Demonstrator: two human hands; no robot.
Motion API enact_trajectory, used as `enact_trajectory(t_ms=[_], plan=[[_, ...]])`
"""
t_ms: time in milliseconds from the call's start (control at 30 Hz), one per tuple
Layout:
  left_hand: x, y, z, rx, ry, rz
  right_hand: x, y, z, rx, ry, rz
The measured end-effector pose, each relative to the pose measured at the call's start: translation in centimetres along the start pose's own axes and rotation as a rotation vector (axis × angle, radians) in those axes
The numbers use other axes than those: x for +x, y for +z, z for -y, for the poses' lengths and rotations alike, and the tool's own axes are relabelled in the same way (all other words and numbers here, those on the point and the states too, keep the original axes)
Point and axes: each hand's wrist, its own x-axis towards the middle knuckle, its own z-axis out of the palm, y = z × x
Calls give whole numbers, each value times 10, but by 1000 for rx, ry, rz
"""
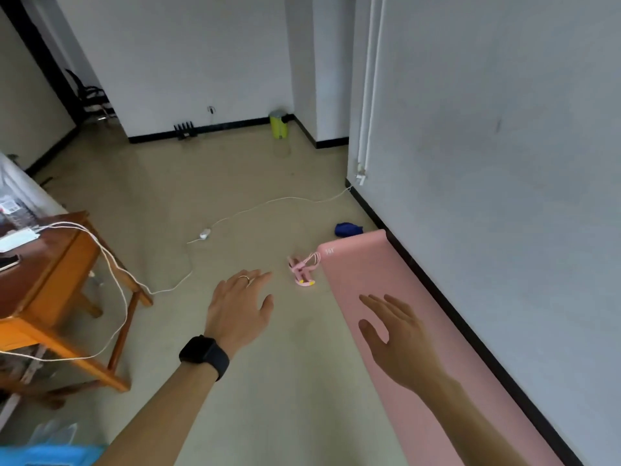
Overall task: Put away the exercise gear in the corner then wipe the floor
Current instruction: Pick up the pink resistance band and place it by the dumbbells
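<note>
1. Pink exercise mat (356, 274) lies unrolled on the floor, its long edge against the wall's black skirting.
2. Right hand (400, 334) is over the mat's middle. Grip slack, fingers straight and spread, nothing held. Contact with the mat unclear.
3. Left hand (240, 307), black watch (203, 354) on the wrist, is off the mat's left edge. Grip equally slack and empty.
4. Pink corded gear (304, 269) lies tangled just beside the mat's far left corner.
5. Blue cloth (347, 229) is bunched at the mat's far end.
6. Wooden desk (50, 264) stands well left of the mat.
</note>
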Motion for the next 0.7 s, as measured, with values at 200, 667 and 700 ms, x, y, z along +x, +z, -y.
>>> enact_trajectory(t_ms=[200,667,700], plan=[[109,22,35,4,-80,34,129,25,-12,35,-20,78],[373,90,197,24,-91,161,415,154,7,-141,-19,132],[393,92,209,32,-74,170,435,160,10,-159,-11,128]])
